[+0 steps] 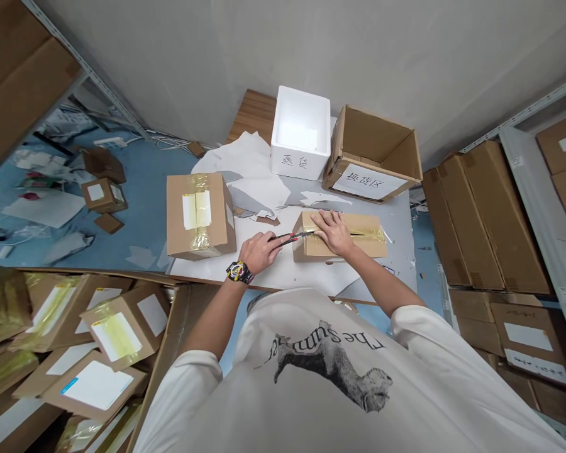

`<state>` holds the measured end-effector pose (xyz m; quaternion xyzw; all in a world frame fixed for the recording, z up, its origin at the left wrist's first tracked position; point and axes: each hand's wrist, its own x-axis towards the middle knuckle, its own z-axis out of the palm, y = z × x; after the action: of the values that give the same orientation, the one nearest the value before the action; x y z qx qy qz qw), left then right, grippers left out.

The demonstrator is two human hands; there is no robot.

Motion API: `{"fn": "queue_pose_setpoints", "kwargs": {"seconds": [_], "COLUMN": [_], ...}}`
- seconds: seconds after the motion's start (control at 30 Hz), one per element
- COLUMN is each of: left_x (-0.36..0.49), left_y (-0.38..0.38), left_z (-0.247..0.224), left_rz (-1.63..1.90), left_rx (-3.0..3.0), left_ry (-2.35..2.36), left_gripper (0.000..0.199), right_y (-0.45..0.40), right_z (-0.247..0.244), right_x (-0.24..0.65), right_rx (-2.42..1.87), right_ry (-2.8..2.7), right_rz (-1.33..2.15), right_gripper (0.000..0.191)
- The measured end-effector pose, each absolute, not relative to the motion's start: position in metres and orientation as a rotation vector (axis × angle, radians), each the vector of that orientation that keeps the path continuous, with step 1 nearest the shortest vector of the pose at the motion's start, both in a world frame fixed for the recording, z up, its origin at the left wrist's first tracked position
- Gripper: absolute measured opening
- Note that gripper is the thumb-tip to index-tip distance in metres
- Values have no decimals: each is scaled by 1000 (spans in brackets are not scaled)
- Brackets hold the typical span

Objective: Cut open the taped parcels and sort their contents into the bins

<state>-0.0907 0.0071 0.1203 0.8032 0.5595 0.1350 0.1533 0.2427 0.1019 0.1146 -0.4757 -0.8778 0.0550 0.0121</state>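
1. We find the left hand (259,251) clenched around a red-handled utility knife (290,238), with the blade at the taped seam of a cardboard carton (344,239). A wristwatch (240,272) is worn on that wrist.
2. We find the right hand (334,233) open and palm down, pressing on the carton's top just beside the blade.
3. We locate the carton right of centre in the frame, lying on the tabletop (283,274), its top bound with yellowish tape (370,233).
4. We note a second taped carton (199,217) at centre left, well apart from the hands.
5. At upper centre we record a white foam box (300,135) marked with handwritten characters, beside an open carton (372,154) bearing a white handwritten label (368,181). Torn white paper (245,170) lies in front of the foam box.
6. We observe stacked cartons (485,220) at right and labelled, taped cartons (89,340) at lower left. The blue floor (146,182) at upper left carries scattered paper and small cartons.
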Motion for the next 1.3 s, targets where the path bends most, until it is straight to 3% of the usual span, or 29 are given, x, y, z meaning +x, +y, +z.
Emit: {"fn": "queue_pose_setpoints", "kwargs": {"seconds": [0.83,1.17,1.3], "left_x": [-99,-153,-120], "left_y": [40,42,28], "left_z": [116,139,113], "left_rz": [328,774,840], "left_rx": [2650,2100,1871], "left_ry": [1353,1888,1992], "left_gripper": [54,56,58], "right_y": [103,93,88], "right_z": [105,112,115], "right_x": [250,246,245], "right_rx": [-1439,-1457,-1447], "right_ry": [-2713,-2632,-2611], "right_rz": [0,11,6], "right_gripper": [60,61,58]}}
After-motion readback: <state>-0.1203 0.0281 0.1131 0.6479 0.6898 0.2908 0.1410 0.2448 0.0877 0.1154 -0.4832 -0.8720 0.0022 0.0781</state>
